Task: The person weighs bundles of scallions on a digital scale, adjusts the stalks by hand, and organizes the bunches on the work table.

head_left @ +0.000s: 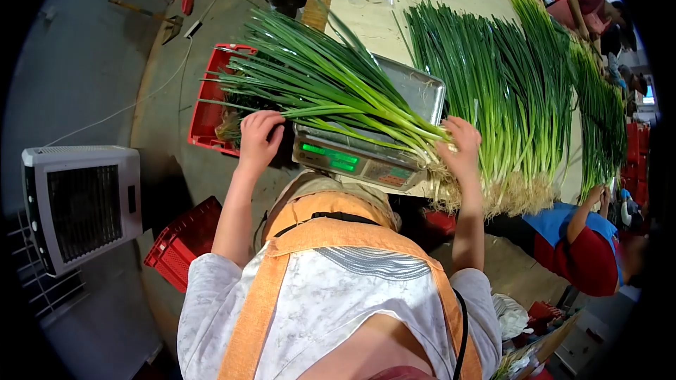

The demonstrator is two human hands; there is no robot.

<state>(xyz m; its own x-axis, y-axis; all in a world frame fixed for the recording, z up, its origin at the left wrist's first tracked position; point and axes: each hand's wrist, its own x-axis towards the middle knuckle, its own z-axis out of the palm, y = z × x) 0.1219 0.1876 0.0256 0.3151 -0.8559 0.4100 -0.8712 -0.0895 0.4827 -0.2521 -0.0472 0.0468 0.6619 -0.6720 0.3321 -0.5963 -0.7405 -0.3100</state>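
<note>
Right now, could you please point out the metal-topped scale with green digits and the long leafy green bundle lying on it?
Metal-topped scale point(364, 167): head view, on its front panel.
Leafy green bundle point(343, 83): head view, on its leaves.

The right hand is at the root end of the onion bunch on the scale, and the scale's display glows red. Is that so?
Not quite: the display glows green, not red, as the head view shows. The right hand is at the root end of the onion bunch on the scale.
</note>
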